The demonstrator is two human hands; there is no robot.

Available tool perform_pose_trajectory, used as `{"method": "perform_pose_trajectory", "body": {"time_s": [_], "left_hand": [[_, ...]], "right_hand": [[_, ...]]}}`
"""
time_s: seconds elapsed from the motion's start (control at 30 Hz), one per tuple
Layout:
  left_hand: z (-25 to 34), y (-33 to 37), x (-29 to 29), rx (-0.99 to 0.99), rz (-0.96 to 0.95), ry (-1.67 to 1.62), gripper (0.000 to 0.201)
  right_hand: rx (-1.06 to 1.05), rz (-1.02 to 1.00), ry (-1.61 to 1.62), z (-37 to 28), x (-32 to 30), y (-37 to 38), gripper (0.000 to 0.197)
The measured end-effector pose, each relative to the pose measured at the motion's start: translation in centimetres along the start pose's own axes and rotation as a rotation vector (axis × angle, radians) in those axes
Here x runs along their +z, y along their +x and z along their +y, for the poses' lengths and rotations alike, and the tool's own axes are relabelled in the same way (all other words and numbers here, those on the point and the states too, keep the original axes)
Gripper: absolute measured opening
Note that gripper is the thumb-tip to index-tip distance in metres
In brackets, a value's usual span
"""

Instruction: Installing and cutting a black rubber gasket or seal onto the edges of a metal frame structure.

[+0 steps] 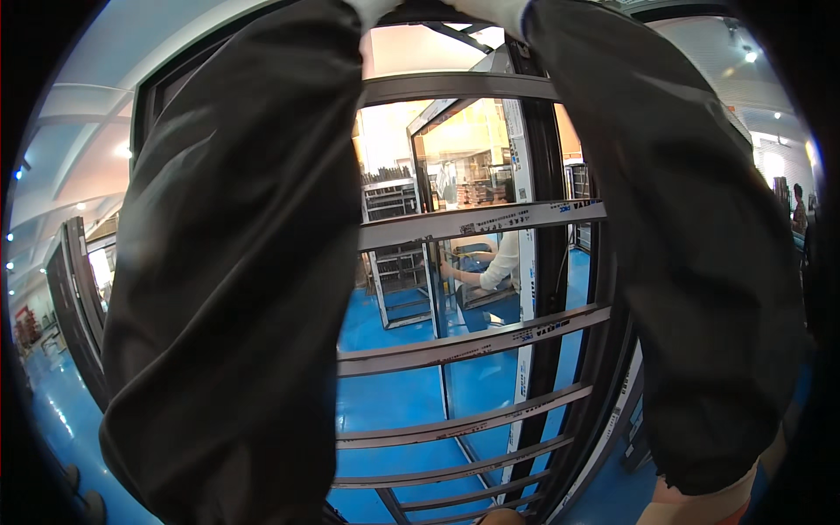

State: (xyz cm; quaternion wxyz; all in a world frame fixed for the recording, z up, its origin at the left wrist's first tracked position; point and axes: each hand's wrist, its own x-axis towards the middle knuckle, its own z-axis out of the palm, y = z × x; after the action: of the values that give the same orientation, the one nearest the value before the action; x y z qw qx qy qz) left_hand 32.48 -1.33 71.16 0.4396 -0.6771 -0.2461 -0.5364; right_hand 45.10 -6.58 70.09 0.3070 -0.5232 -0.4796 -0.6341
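Both my arms reach upward in loose black sleeves, the left sleeve [236, 245] and the right sleeve [691, 236] filling the sides of the view. Only a pale bit of my left hand [376, 10] shows at the top edge. Likewise my right hand [494, 10] is cut off there, near the top of a dark metal frame. The fingers of both are out of sight. Between my arms stands this frame with several horizontal bars, among them a middle bar [481, 223] and a lower bar [472, 341], partly covered in printed film strips.
Beyond the bars stands a glazed panel [472, 175] in a frame. Behind it a person in a white sleeve [500, 262] is bent low. Dark frame profiles [74, 297] lean at the left. The blue floor [385, 402] is glossy. Another person [798, 210] stands far right.
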Motion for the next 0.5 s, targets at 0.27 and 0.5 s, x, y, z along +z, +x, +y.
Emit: {"method": "perform_pose_trajectory", "body": {"time_s": [0.27, 0.5], "left_hand": [[-0.7, 0.1, 0.8, -0.039, 0.045, 0.095, 0.023], [-2.8, -2.4, -1.6, 0.003, 0.050, -0.002, 0.032]], "right_hand": [[0.111, -0.005, 0.028, -1.0, 0.5, 1.2, 0.027], [0.012, 0.003, -0.019, -2.3, -1.3, 0.1, 0.030]]}}
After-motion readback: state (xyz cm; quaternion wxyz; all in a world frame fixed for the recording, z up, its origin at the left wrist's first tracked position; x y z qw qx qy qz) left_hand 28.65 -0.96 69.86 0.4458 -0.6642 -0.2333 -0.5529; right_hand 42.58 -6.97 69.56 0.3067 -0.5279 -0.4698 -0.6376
